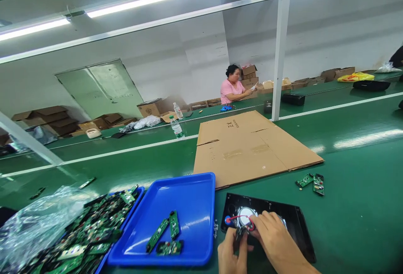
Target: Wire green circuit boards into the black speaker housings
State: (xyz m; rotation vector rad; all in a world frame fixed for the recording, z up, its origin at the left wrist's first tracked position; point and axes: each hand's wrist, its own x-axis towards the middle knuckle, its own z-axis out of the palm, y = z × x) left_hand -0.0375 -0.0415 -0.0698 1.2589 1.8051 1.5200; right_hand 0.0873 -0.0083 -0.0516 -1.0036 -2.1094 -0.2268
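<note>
On the bench before me lies a black plastic housing [294, 223] with a round silver speaker [246, 216] in it. A red wire [236, 217] runs from a small blue round part [227, 220] across the speaker to my fingers. My left hand [233, 252] pinches a small dark circuit board [241, 233] at the housing's near edge; its details are hard to make out. My right hand [275, 236] reaches over the housing, its fingertips closed on the red wire beside that board. Part of the housing is hidden under my hands.
Left of the housing, a blue tray [189, 206] holds several green circuit boards [169, 247]. Further left is a heap of boards [100, 227] under clear plastic. Flat cardboard [239, 152] lies behind; two loose boards [318, 184] sit right. A person [233, 87] works across the benches.
</note>
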